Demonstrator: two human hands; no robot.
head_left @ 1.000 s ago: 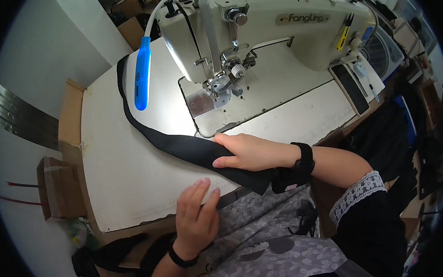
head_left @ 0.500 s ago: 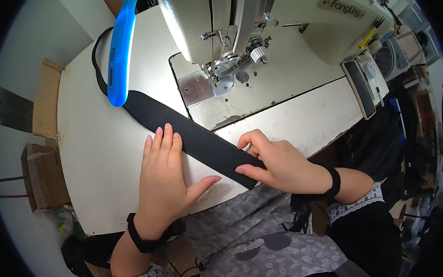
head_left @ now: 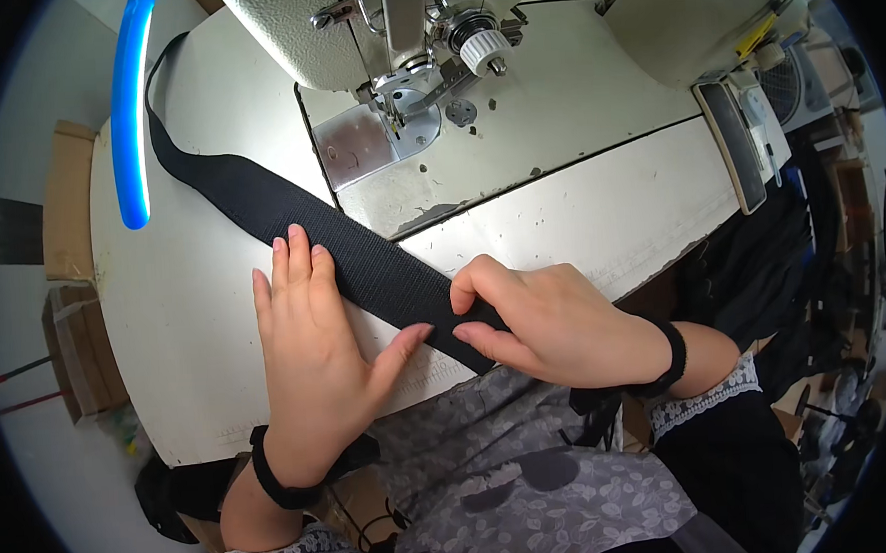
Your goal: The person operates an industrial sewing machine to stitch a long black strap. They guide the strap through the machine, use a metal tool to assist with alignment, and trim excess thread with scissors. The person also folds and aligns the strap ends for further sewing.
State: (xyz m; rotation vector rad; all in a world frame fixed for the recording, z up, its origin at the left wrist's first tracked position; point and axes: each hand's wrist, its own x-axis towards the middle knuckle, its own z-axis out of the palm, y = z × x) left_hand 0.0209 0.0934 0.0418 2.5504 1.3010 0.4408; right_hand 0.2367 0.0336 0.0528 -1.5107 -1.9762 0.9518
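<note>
A wide black ribbed webbing strap point(head_left: 352, 256) lies slantwise across the white sewing table, its near end at the table's front edge. My left hand point(head_left: 312, 348) rests flat, fingers stretched out, with the fingertips on the strap and the thumb out toward its near edge. Around the strap close to its near end, my right hand point(head_left: 556, 326) is curled, thumb and forefinger on it; the other fingers are hidden beneath the hand. Beyond the strap stands a sewing machine point(head_left: 290, 34), its needle and presser foot point(head_left: 392, 104) above a metal plate point(head_left: 361, 146).
A glowing blue lamp point(head_left: 130, 133) hangs at the upper left. On the right of the white table point(head_left: 187, 360) lie a phone point(head_left: 732, 146) and small tools. Cardboard boxes point(head_left: 86, 345) stand past the left edge; dark cloth point(head_left: 763, 270) is heaped at right.
The view has shifted, so the lamp and machine sit further left. My right thumb and forefinger have moved slightly along the strap; my left hand stays flat on it.
</note>
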